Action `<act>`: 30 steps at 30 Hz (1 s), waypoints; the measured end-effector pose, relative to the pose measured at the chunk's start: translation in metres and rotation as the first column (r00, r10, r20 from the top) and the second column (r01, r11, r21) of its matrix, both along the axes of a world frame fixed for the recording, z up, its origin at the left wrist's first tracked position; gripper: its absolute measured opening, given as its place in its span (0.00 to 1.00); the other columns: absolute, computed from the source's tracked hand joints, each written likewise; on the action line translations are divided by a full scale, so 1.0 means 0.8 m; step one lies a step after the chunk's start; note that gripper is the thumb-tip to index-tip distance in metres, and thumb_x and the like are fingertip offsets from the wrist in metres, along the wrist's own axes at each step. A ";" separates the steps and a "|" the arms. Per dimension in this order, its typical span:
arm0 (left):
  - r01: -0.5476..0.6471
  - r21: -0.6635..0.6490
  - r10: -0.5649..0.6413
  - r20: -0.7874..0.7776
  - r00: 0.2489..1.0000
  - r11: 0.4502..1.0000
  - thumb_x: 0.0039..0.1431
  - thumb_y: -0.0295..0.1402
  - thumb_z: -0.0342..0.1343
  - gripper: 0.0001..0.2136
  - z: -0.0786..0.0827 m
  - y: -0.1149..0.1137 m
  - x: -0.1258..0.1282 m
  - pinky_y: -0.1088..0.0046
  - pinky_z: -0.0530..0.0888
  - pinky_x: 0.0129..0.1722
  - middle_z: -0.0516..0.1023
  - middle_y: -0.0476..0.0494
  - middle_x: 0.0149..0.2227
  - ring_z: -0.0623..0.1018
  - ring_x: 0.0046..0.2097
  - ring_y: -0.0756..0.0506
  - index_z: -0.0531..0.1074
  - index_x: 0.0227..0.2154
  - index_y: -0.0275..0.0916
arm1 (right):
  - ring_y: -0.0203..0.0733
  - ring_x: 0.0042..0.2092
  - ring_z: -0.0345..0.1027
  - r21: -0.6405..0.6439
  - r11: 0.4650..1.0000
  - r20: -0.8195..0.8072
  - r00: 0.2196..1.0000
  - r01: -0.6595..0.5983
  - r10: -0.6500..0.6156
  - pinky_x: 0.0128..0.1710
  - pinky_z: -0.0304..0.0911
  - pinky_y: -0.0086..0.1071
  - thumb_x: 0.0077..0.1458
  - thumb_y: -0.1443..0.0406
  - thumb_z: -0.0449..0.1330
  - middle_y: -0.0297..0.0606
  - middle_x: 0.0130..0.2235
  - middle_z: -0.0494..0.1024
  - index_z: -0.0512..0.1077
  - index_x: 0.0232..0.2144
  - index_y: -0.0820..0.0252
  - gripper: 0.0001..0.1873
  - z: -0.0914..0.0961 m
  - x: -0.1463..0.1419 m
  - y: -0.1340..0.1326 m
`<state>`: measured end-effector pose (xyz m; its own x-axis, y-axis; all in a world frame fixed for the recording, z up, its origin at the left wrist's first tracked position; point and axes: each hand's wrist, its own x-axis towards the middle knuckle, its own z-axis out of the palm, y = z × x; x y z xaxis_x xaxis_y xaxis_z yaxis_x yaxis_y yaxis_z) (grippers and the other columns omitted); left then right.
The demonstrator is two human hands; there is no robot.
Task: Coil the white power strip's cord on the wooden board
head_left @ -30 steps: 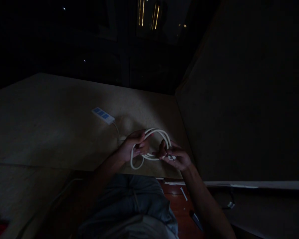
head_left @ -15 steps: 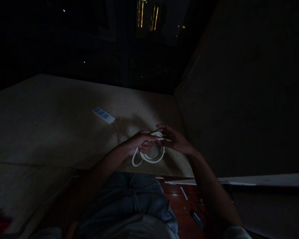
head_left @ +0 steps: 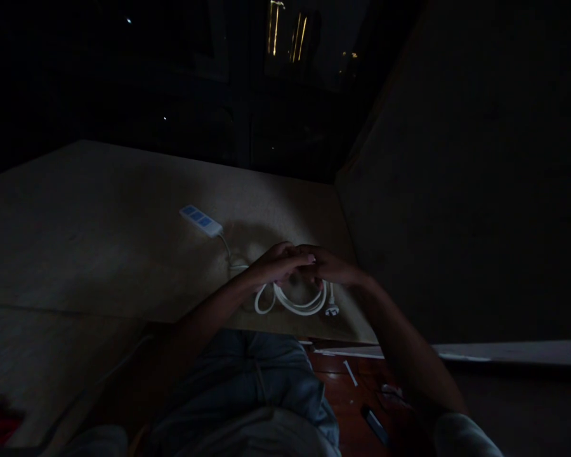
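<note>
Both hands meet over a coiled white power cord [head_left: 302,310] above the near edge of a pale board. My left hand [head_left: 280,261] is closed round the top of the coil from the left, its thumb lying across toward the other hand. From the right, my right hand [head_left: 322,265] is closed on the same coil, with fingers partly hidden. A plug [head_left: 332,310] with prongs dangles below the right hand. One small loop of cord hangs below the left wrist. The cord leads back to a white power strip [head_left: 200,221] with blue socket panels, lying farther off.
The pale board surface [head_left: 124,209] spreads left and ahead, with a dark window beyond it. A dark wall panel [head_left: 466,190] rises on the right. Below, a reddish floor [head_left: 335,406] carries a white strip [head_left: 350,373] and a dark elongated object [head_left: 375,424].
My hands have come together over the top of the coil, the right one turning palm down. The plug now hangs in view on the right, and the coil has shifted slightly right.
</note>
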<state>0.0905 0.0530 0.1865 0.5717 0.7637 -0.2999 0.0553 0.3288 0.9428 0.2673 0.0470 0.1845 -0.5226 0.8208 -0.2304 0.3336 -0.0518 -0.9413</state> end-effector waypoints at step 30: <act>-0.405 0.687 0.465 0.110 0.879 0.603 0.64 0.39 0.53 0.10 -0.102 -0.013 -0.011 0.68 0.73 0.49 0.80 0.43 0.43 0.79 0.47 0.45 0.71 0.44 0.41 | 0.24 0.13 0.44 -0.224 0.678 -0.601 0.449 0.700 -0.662 0.12 0.41 0.22 0.42 0.63 0.69 0.19 0.16 0.55 0.67 0.26 0.59 0.14 0.010 -0.006 -0.014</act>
